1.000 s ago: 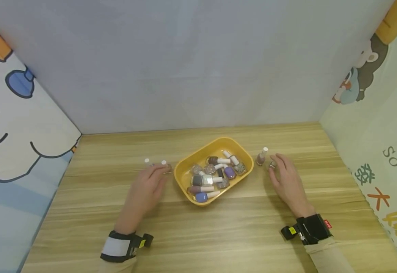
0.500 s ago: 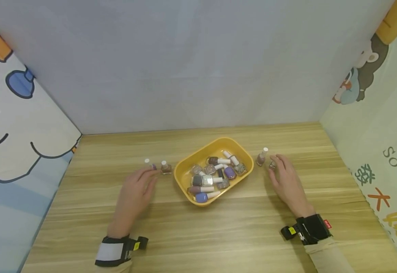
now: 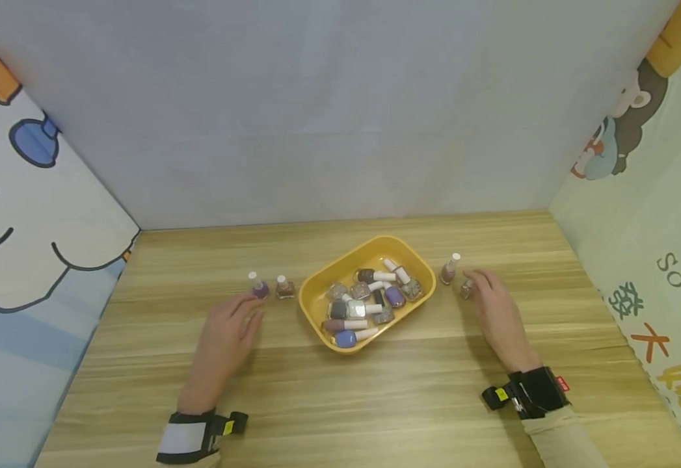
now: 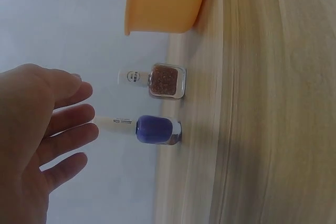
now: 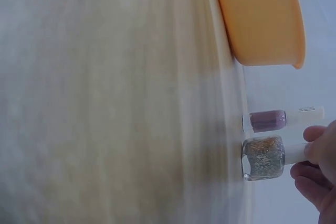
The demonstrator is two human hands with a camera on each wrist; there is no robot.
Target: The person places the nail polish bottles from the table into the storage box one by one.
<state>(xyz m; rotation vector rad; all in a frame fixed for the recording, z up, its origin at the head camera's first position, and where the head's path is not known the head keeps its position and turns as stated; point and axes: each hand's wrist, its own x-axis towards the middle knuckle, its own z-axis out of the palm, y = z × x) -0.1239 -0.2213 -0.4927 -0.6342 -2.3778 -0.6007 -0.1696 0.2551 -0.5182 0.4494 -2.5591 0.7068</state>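
Note:
My left hand hovers just in front of a purple nail polish bottle, its fingers loosely extended and holding nothing. Beside that bottle stands a brown glitter nail polish, upright with a white cap. On the other side, my right hand pinches the white cap of a silver glitter nail polish between thumb and fingers. The base of this bottle is right at the tabletop. A mauve nail polish stands upright close to it.
Between the hands sits a yellow plastic basket with several nail polish bottles lying in it. The wooden table meets a grey backdrop at its far edge, with printed panels at both sides.
My left hand has drawn away leftward and toward me, uncovering the brown glitter and purple bottles. The right hand has barely shifted, still at the silver glitter bottle.

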